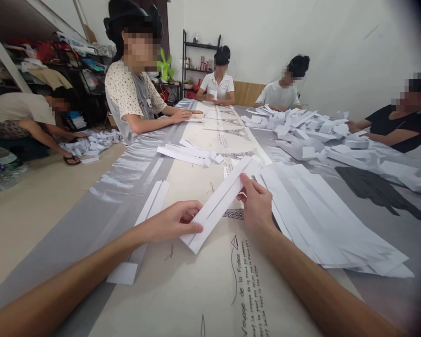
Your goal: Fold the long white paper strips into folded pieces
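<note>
Folded paper strip [217, 206], tablecloth [196, 290] reading "Voyage"

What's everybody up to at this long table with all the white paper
The person wearing the camera holds a long folded white paper strip in both hands, the left hand at its near end, the right hand pinching its middle. A fanned stack of strips lies to the right. Other people around the table handle similar paper.
</note>
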`<state>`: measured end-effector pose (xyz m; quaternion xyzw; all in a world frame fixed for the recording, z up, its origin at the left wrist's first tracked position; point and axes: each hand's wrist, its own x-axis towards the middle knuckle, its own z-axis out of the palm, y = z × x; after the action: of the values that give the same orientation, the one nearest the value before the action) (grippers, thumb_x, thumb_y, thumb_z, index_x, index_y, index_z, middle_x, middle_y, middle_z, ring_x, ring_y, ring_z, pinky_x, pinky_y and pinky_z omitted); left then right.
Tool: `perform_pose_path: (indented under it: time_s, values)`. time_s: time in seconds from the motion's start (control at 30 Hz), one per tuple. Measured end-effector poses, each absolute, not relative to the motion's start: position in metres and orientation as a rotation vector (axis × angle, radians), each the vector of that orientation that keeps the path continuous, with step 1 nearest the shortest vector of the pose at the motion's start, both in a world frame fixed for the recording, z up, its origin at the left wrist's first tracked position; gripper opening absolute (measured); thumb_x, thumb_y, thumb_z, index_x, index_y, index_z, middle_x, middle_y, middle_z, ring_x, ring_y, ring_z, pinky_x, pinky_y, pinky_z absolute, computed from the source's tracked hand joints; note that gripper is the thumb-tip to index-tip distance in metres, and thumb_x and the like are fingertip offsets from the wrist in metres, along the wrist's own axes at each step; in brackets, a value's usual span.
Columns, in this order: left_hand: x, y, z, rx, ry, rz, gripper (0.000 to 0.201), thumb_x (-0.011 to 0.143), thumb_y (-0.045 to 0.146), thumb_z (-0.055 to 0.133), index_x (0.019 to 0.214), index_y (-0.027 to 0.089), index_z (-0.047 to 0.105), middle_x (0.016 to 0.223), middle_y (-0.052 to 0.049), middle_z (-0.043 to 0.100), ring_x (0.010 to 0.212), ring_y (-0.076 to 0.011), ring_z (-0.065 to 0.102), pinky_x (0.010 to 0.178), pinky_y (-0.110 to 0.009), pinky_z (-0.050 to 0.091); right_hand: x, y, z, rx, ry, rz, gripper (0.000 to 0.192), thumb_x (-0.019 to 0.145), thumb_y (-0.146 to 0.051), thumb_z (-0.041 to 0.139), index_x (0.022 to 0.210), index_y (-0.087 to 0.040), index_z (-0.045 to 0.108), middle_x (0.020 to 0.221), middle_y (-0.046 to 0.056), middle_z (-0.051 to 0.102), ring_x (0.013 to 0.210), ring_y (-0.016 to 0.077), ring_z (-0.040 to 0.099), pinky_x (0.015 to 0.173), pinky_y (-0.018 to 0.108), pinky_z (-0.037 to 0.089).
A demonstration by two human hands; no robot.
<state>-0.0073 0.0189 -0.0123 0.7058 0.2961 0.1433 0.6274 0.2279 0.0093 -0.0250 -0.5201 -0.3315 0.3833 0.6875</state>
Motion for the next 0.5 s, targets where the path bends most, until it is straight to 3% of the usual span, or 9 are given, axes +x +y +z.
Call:
perform_pose_path:
  time_s: [0.2, 0.37, 0.5]
  values:
    - [-0.006, 0.016, 0.003, 1.648, 0.527, 0.253, 0.021, 0.089, 0.037, 0.069, 0.100, 0.018, 0.067, 0.097, -0.005, 0.068, 0.090, -0.0202, 0.064, 0.077, -0.030, 0.050, 0.222, 0.005, -0.019, -0.996, -0.776, 1.052, 0.026, 0.080, -0.042, 0.080, 0.069, -0.021, 0.071, 0.080, 0.001, 0.058, 0.069, 0.0132, 0.050, 0.059, 0.026, 0.046]
    - [0.000, 0.015, -0.002, 1.654, 0.699, 0.514, 0.032, 0.096, 0.045, 0.059, 0.080, 0.018, 0.063, 0.070, 0.001, 0.057, 0.063, -0.0119, 0.055, 0.062, -0.024, 0.046, 0.203, -0.006, -0.021, -0.980, -0.982, 1.198, 0.032, 0.082, -0.044, 0.077, 0.065, -0.019, 0.067, 0.072, 0.001, 0.058, 0.067, 0.0145, 0.051, 0.060, 0.027, 0.045]
    - [-0.002, 0.017, -0.005, 1.670, 0.712, 0.456, 0.037, 0.090, 0.043, 0.068, 0.067, 0.017, 0.057, 0.057, 0.004, 0.052, 0.056, -0.0101, 0.050, 0.057, -0.022, 0.043, 0.197, -0.008, -0.024, -1.004, -0.993, 1.213, 0.039, 0.081, -0.047, 0.077, 0.060, -0.019, 0.060, 0.062, -0.003, 0.047, 0.060, 0.0124, 0.042, 0.056, 0.026, 0.039]
